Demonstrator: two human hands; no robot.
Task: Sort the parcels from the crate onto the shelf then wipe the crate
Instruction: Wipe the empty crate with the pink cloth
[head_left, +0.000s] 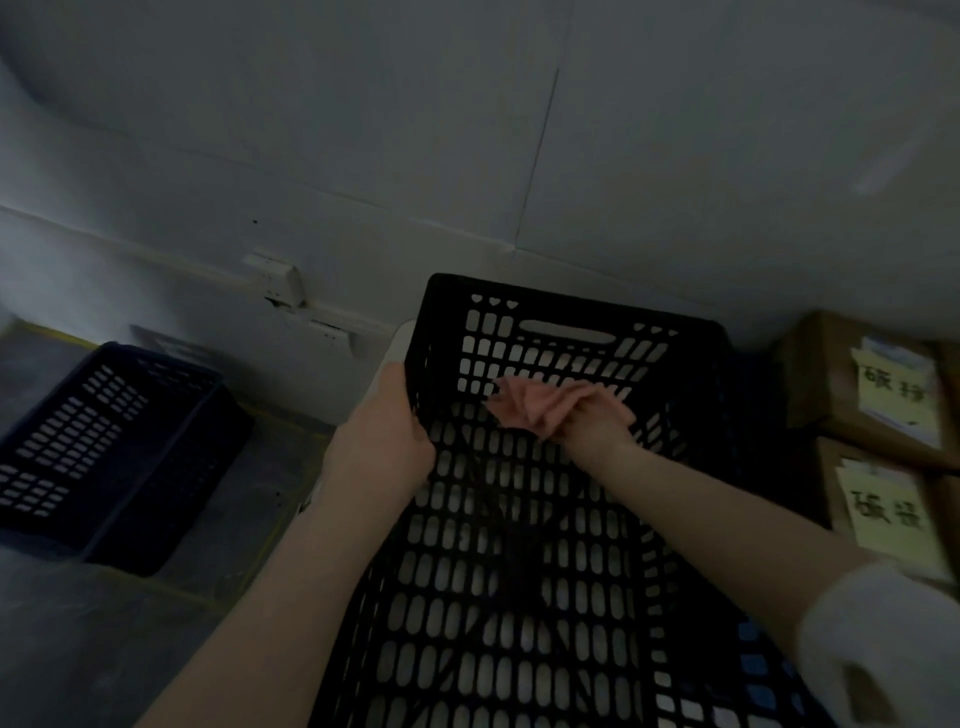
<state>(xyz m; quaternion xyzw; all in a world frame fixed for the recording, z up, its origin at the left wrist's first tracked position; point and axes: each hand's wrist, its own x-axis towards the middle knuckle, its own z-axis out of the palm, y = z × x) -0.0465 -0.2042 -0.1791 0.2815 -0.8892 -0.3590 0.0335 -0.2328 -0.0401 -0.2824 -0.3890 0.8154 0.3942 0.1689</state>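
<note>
Head view: which step is this?
- Wiping, I judge. Left hand grasps the black perforated plastic crate by its side wall. Right hand clutches a crumpled pink cloth inside it.
- Next?
- Probably dragging the cloth from that grip across the walls and floor.

Crate centre against wall, basket left, boxes right, cloth inside crate
</note>
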